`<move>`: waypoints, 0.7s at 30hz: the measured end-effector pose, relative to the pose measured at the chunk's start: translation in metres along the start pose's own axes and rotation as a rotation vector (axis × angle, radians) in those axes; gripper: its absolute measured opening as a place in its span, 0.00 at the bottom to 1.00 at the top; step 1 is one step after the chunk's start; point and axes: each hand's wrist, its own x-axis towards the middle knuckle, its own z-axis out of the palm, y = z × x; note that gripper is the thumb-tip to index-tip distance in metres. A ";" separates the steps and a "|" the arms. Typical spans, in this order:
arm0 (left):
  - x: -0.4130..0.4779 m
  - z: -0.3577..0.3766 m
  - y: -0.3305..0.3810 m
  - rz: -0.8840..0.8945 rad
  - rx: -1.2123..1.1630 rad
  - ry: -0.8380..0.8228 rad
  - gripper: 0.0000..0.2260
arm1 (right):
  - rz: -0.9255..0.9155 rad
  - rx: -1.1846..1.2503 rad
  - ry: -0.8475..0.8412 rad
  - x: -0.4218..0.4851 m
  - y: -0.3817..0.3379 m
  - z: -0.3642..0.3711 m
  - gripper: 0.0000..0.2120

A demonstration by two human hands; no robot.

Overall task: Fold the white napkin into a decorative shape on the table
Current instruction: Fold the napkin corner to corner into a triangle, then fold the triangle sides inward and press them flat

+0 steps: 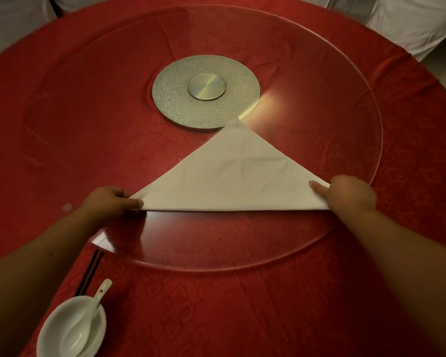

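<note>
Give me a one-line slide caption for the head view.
Both hands, left and right, pinch the base corners of the white napkin, folded into a triangle on the glass turntable.

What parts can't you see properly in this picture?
Head view:
- White ceramic bowl: its near side is cut off by the bottom edge.
- Black chopsticks: the lower ends hide behind the bowl.
- White folded triangular napkin: its two near corners are covered by the left hand and right hand.
</note>
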 end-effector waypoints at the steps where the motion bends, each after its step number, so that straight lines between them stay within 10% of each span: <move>1: -0.001 0.002 0.000 0.005 0.023 0.001 0.15 | 0.015 0.003 -0.001 -0.002 0.004 0.002 0.35; 7: -0.003 0.007 0.001 0.011 0.063 0.014 0.17 | 0.126 0.021 -0.053 -0.010 0.014 -0.001 0.36; 15: -0.006 0.003 -0.001 0.001 -0.026 -0.022 0.16 | 0.146 0.749 -0.058 -0.028 -0.054 -0.026 0.07; 21: -0.011 0.000 -0.008 0.005 -0.309 -0.089 0.08 | -0.129 0.938 -0.048 -0.072 -0.161 -0.035 0.16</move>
